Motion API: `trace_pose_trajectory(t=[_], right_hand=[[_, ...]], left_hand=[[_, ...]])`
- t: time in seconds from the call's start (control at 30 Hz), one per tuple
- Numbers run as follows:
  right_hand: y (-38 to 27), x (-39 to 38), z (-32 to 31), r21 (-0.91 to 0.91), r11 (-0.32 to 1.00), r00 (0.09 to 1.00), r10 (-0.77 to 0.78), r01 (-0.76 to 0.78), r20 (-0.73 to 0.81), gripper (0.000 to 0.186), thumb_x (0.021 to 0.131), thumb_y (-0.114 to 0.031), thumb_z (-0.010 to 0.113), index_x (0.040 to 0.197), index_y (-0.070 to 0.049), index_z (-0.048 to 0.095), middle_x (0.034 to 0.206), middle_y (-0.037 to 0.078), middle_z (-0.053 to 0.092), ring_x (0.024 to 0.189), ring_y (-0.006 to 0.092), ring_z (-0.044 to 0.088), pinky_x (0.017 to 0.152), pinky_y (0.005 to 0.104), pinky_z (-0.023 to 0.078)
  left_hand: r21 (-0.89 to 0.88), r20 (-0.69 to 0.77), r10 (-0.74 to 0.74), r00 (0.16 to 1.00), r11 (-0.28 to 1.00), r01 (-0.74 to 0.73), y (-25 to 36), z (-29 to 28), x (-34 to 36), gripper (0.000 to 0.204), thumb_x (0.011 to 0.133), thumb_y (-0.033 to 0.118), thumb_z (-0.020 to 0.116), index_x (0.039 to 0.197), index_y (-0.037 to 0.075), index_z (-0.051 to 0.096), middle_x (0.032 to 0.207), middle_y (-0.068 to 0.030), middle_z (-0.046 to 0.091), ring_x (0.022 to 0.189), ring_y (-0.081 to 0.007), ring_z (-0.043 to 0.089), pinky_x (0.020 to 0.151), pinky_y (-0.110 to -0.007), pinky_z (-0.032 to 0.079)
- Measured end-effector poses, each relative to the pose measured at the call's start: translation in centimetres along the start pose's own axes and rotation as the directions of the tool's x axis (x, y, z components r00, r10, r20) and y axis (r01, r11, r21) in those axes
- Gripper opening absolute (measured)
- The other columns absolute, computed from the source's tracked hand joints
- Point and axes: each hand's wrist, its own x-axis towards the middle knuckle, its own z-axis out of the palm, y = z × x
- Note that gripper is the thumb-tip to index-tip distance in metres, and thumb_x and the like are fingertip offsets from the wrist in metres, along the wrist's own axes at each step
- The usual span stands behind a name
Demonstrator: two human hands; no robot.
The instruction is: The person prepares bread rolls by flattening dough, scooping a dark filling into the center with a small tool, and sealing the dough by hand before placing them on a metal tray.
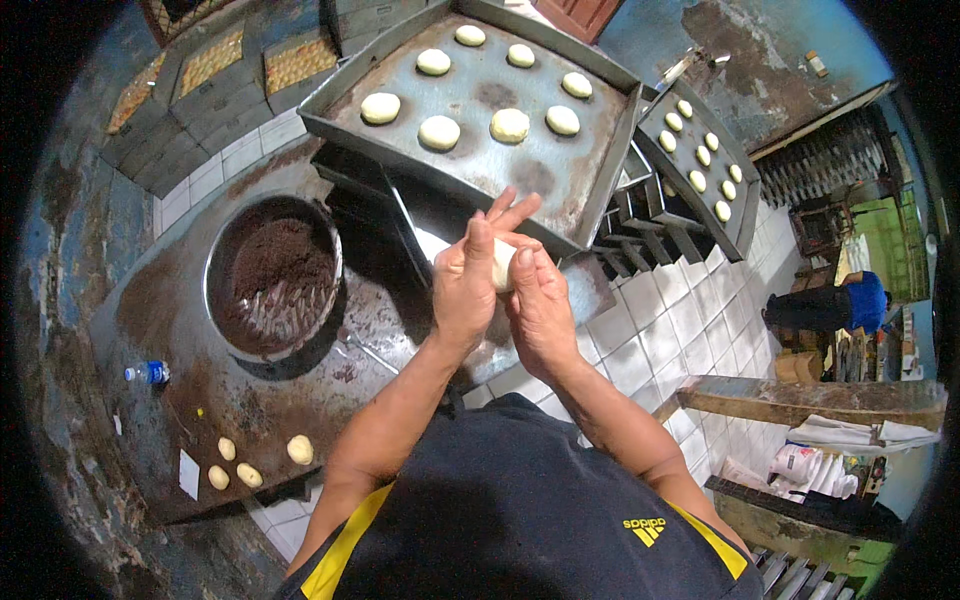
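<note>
A pale dough ball (504, 264) is between my two hands, in front of my chest and by the near edge of a large metal tray (565, 185). My left hand (468, 285) presses its palm side against the dough, thumb up and fingers stretched toward the tray. My right hand (541, 308) curls around the dough from the right, its thumb on top. The fingers partly hide the ball. Several round dough balls (510, 125) sit spaced out on the tray. To the left, a metal bowl (212, 300) holds dark brown crumbly filling (280, 262).
A thin metal tool (372, 352) lies beside the bowl. Several dough pieces (300, 449) and a small bottle (148, 372) are on the worktable (150, 420). At right, another tray (686, 150) of dough balls tops a stack. A person (835, 302) stands far right.
</note>
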Motion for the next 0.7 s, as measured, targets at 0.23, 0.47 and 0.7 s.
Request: trace_pose_trajectory(t=[0.23, 0.47, 0.7], right_hand=[[-1.4, 0.7, -1.0, 0.215, 0.925, 0.94, 0.335, -0.314, -0.068, 0.058, 0.102, -0.057, 0.051, 0.13, -0.006, 0.056, 0.115, 0.004, 0.065, 0.102, 0.0134, 0.062, 0.087, 0.0331, 0.052], [-4.4, 6.6, -1.9, -0.218, 0.964, 0.987, 0.134, -0.15, -0.088, 0.035, 0.1, -0.036, 0.066, 0.118, -0.006, 0.062, 0.093, 0.0, 0.068, 0.079, 0.0086, 0.061, 0.069, 0.0266, 0.051], [-3.7, 16.6, -7.7, -0.933, -0.332, 0.989, 0.007, 0.14, 0.146, 0.06, 0.096, -0.032, 0.065, 0.137, 0.007, 0.046, 0.131, 0.03, 0.05, 0.123, 0.0437, 0.05, 0.103, 0.0471, 0.042]], left_hand=[[0.396, 0.19, 0.05, 0.98, 0.91, -0.123, -0.2, -2.2, 1.4, 0.049, 0.105, 0.049, 0.047, 0.123, 0.011, 0.073, 0.154, -0.0131, 0.049, 0.154, -0.0301, 0.022, 0.123, -0.053, 0.009], [0.394, 0.124, 0.19, 0.974, 0.891, -0.224, -2.3, -3.9, 3.9, 0.103, 0.093, 0.069, 0.054, 0.163, 0.009, 0.009, 0.168, -0.0263, 0.003, 0.153, -0.0381, 0.022, 0.12, -0.051, 0.024], [0.256, -0.064, 0.1, 0.993, 0.963, -0.081, 0.6, -8.2, 3.4, 0.067, 0.094, 0.024, 0.07, 0.152, 0.004, 0.043, 0.153, -0.0195, 0.045, 0.121, -0.0278, 0.061, 0.098, -0.039, 0.051]])
